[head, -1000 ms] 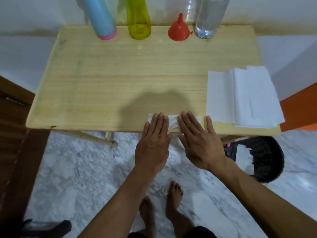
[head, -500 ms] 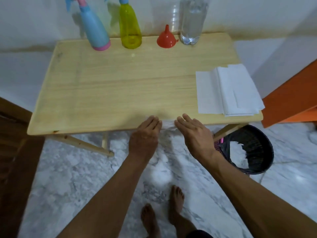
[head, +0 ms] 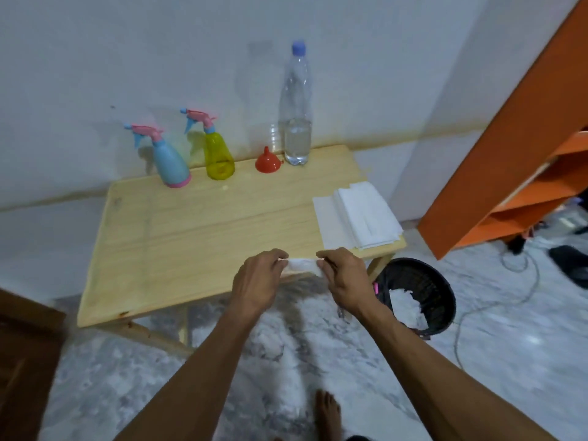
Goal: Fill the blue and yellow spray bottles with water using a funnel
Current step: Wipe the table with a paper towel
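Standing at the far edge of the wooden table, toward twelve o'clock, is the full task set in a row. The water bottle, tallest, capped and about one-third full, sits at one o'clock; judged moderately heavy, thin-walled and liable to buckle, so best held around the mid-body. The blue spray bottle stands at eleven o'clock and the yellow spray bottle just right of it, both upright with trigger heads on; judged light, rigid and tip-prone while empty, best taken at the neck. The red funnel rests mouth down between yellow bottle and water bottle; light, stiff, taken by the spout. A stack of white paper towels lies at the table's three o'clock edge; a black bin stands on the floor below.

At the near edge, the left hand and right hand each pinch one end of a crumpled tissue, fingers curled closed on it.
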